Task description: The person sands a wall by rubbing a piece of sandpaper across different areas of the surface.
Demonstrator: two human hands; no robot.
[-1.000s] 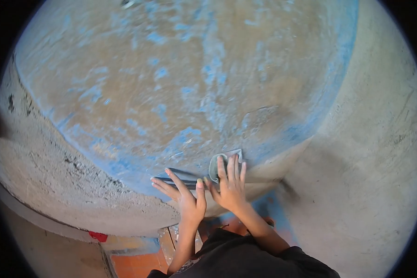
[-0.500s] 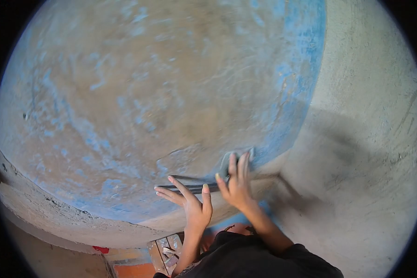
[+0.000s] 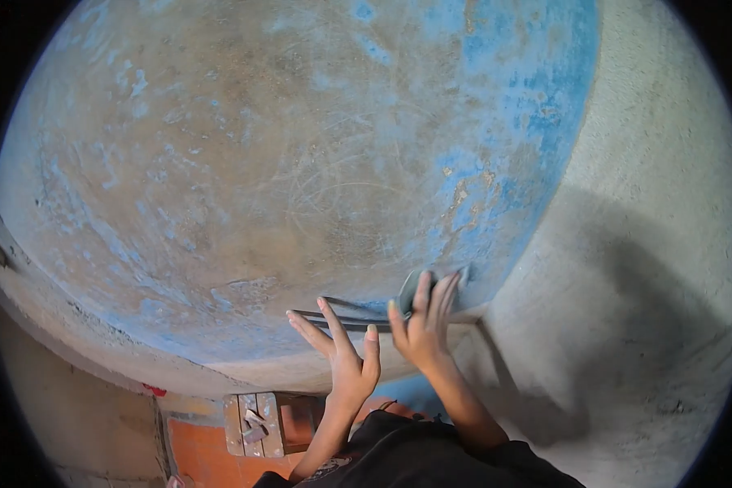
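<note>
My right hand presses a thin grey-green sheet flat against the worn blue wall, near the wall's lower right corner. The sheet's edges show around my fingers. To its left, my left hand has its fingers spread at the wall's lower edge. Dark narrow strips run behind the left fingers toward the right hand; whether they are an object or shadows I cannot tell. I see nothing held in the left hand.
A plain grey wall meets the blue one at the right, with a shadow on it. Below left, a wooden stool with small pieces on it stands on the orange floor. A ledge borders the wall's bottom.
The view has shifted right along the wall. The right hand and sheet have moved right, nearer the corner; the left hand has also moved slightly right, and more of the stool shows.
</note>
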